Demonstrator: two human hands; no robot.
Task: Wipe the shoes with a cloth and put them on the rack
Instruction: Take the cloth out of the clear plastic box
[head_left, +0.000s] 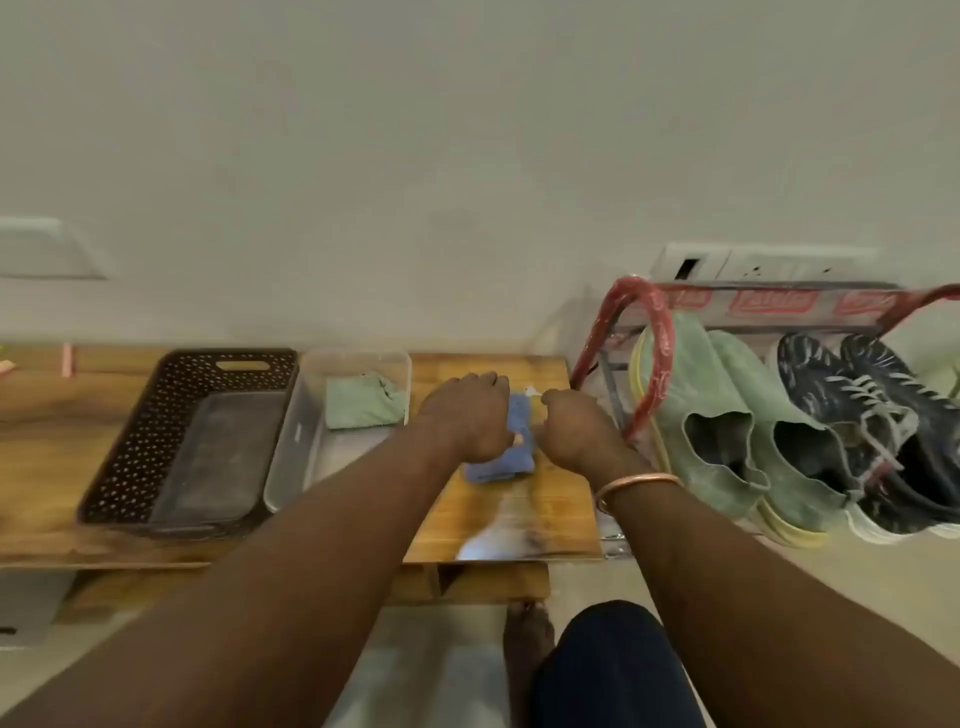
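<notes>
A blue cloth (519, 457) lies on the wooden board (545, 530) between my hands. My left hand (467, 415) rests on its left edge with curled fingers gripping it. My right hand (571, 426), with a bangle on the wrist, holds the cloth's right side; a small white bit shows above the fingers. On the rack (649, 332) at the right stand a pair of pale green slip-on shoes (727, 415) and a pair of dark patterned lace-up shoes (857, 405).
A dark perforated basket (156, 441) stands at the left on the wooden table (41, 415). Beside it a clear plastic tray (296, 457) holds a folded green cloth (363, 402). The wall runs behind; my knee (613, 670) and foot are below.
</notes>
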